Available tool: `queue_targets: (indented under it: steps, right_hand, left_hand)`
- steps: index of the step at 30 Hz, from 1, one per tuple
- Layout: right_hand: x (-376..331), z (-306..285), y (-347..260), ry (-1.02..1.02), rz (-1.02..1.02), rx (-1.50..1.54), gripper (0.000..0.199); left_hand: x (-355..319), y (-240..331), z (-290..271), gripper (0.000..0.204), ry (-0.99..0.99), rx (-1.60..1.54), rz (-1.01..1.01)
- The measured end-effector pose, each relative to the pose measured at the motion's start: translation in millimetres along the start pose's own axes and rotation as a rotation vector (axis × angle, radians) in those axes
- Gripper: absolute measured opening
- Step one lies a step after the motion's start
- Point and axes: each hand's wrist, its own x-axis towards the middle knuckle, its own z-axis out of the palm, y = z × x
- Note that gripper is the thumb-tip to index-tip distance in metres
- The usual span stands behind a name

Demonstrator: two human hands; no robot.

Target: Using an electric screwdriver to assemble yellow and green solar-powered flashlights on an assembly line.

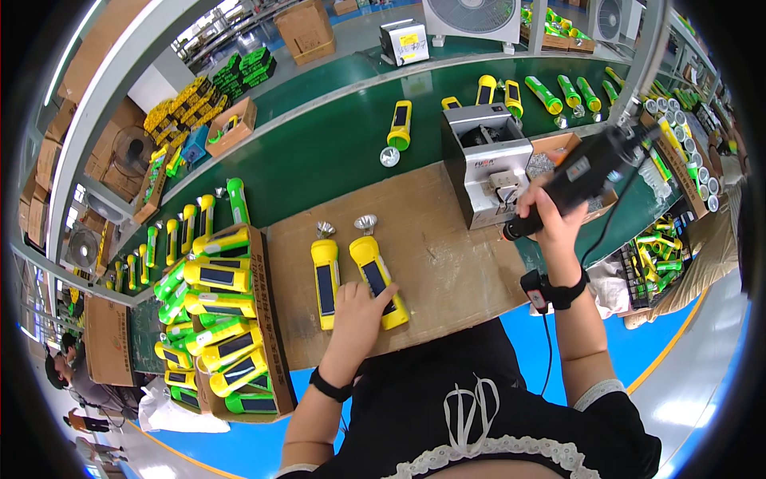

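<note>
My left hand [357, 313] rests on the lower end of a yellow flashlight [375, 275] lying on the cardboard-covered bench [447, 255], fingers pressed on its dark solar panel. A second yellow flashlight [325, 281] lies just left of it; both have silver reflector cones at their far ends. My right hand [549, 217] is raised over the bench's right edge, closed around a black electric screwdriver [586, 174] with its tip pointing down-left and a cord hanging from it.
A grey screw-feeder machine [487, 164] stands behind the bench. A cardboard box [227, 319] of several yellow-green flashlights sits at left. More flashlights lie on the green conveyor belt [319, 152]. Boxes, fans and trays of parts surround it; other people are at lower left.
</note>
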Motion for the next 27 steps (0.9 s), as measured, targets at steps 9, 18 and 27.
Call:
queue_targets:
  steps: [9,18,27]
  right_hand:
    - [-86.9,17.0,-39.4,-0.162,0.029,0.099,0.065]
    - [-97.9,14.5,-29.9,-0.107,0.069,0.062,0.063]
    - [-106.2,18.7,-11.8,-0.2,0.098,0.049,0.06]
  left_hand:
    - [37.6,77.2,43.4,0.053,0.141,-0.276,0.061]
    - [33.3,90.8,45.9,0.055,0.138,-0.213,-0.004]
    - [33.4,90.6,46.2,0.057,0.106,-0.22,-0.022]
